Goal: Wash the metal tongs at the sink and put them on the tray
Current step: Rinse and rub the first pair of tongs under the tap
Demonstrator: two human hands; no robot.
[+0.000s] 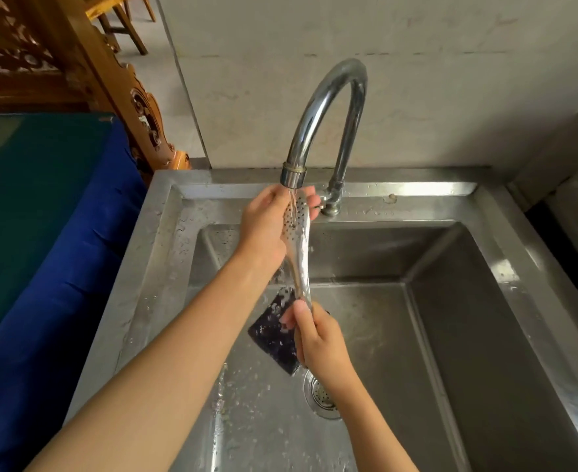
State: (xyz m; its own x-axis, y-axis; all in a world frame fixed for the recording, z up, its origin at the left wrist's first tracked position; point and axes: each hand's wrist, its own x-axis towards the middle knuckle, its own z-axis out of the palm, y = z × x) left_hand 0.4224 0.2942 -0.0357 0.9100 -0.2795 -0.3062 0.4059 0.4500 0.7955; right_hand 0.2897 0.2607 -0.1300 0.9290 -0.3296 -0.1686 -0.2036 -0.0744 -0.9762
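Steel fills the lower frame; what is it?

It is a wet stainless steel sink [468,335]. Two bare forearms reach over it from the bottom edge, and a round perforated drain strainer [322,398] shows beside the right wrist.

What are the hands doing?

At centre frame, the right hand [318,338] pinches the lower end of the shiny perforated metal tongs [299,257] between thumb and curled fingers. A dark, foam-flecked rectangular sponge [274,337] lies against that thumb. I cannot tell whether the hand holds it too.

And where do the tongs go from there?

They rise steeply above the basin. Higher up, the left hand [268,226] wraps its fingers round the tongs' holed upper end. That end sits directly beneath the spout of a curved chrome gooseneck faucet [328,124], and a thin stream of water runs onto the metal.

Anything further off?

A grey stone wall [417,80] stands behind the faucet. A deep blue cloth [52,284] drapes the left edge, and carved brown wooden furniture [76,63] fills the upper left.
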